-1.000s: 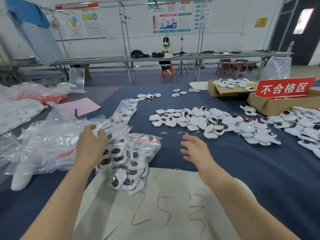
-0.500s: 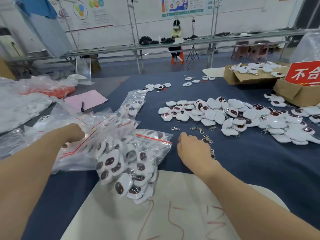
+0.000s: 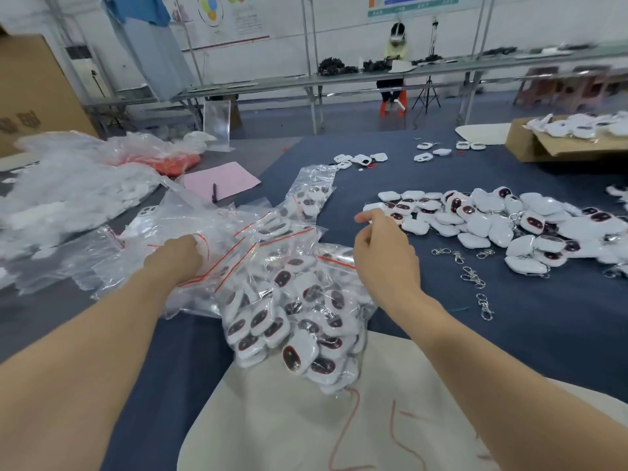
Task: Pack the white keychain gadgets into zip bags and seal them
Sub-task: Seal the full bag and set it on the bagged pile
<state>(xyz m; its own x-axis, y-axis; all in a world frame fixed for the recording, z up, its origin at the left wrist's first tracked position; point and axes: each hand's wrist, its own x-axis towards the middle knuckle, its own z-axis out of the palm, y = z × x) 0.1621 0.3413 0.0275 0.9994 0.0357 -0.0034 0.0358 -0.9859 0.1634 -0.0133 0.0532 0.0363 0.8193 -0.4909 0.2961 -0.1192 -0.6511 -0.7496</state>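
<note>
Left hand (image 3: 176, 258) sunk among clear red-striped plastic zip bags (image 3: 217, 229), its grip hidden from us; right hand (image 3: 384, 256) loosely curled, empty, near the heap of white rounded keychain gadgets (image 3: 482, 215) on navy cloth (image 3: 441, 338); we should draw out one empty bag only.

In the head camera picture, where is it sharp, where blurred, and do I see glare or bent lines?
Head view: the filled zip bag in the centre is fairly sharp; the far bench at top right is smeared by blur; the crumpled clear bags at left carry white glare; the metal uprights lean from wide-angle distortion; light is soft, shadows faint.
</note>
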